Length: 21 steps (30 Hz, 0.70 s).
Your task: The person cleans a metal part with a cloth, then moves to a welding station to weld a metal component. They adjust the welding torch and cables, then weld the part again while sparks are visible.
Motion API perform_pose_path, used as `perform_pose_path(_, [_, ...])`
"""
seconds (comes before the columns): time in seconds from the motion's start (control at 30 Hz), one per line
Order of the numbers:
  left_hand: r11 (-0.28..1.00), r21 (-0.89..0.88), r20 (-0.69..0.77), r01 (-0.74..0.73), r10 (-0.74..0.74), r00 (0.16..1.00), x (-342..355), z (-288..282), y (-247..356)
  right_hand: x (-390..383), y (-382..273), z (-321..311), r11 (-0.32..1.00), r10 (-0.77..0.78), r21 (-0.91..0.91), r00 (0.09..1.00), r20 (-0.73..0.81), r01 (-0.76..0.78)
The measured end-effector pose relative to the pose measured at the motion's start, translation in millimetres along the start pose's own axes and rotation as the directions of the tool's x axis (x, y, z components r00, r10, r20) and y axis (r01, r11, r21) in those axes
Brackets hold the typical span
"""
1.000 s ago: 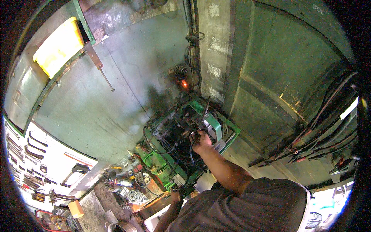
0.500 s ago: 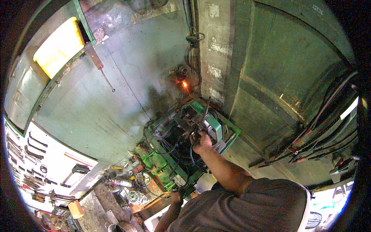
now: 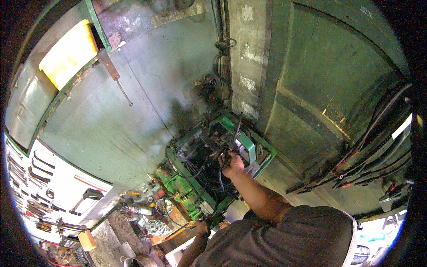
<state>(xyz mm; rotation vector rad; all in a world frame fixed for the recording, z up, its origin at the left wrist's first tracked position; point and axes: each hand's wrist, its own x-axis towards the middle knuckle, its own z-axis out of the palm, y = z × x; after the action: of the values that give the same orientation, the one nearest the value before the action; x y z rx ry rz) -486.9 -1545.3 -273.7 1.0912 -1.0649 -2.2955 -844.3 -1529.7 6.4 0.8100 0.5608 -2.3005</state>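
Note:
A green-framed machine (image 3: 222, 119) stands in front of me, its dark, greasy inside exposed and loose cables running through it. My right hand (image 3: 233, 164) reaches into it with the fingers curled around a dark part, too dim to name, beside a curved green-and-white cover (image 3: 247, 146). A thin metal rod (image 3: 239, 124) sticks up just beyond that hand. My left hand (image 3: 203, 227) is low at the machine's near left corner, next to a dark cable; its fingers are mostly hidden in shadow.
Bright green parts (image 3: 178, 187) adjoin the machine's left side. A cluttered workbench (image 3: 111, 240) holds a pale finned metal part (image 3: 157, 227). Wrenches hang on a white tool board (image 3: 58, 182). Dark hoses (image 3: 369, 147) hang at right. A yellow bin (image 3: 69, 55) sits upper left.
The bright orange glow by the dark fitting on the back wall has gone out. Both my hands stay in nearly the same places.

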Motion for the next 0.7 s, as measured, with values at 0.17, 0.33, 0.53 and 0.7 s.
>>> perform_pose_path(0.17, [0.998, 0.068, -0.002, -0.005, 0.005, 1.000, -13.3, 17.7, 20.1, 3.8, 1.4, -1.9, 1.000, -0.006, -0.007, 1.000, 0.022, 0.006])
perform_pose_path(0.33, [0.977, 0.085, 0.221, -0.195, 0.173, 0.960, -20.0, 21.8, 28.4, 6.0, 0.5, -3.8, 1.000, 0.008, 0.001, 1.000, 0.010, -0.008])
perform_pose_path(0.53, [0.865, 0.485, 0.096, -0.128, 0.093, 0.991, -8.5, 8.9, 19.1, 8.5, 1.1, -6.8, 0.999, 0.018, 0.025, 0.999, 0.041, -0.019])
perform_pose_path(0.7, [0.618, 0.713, 0.314, -0.332, 0.141, 0.939, 9.9, -11.7, -4.6, 9.4, 1.9, -6.9, 1.000, -0.023, 0.016, 1.000, -0.020, 0.023])
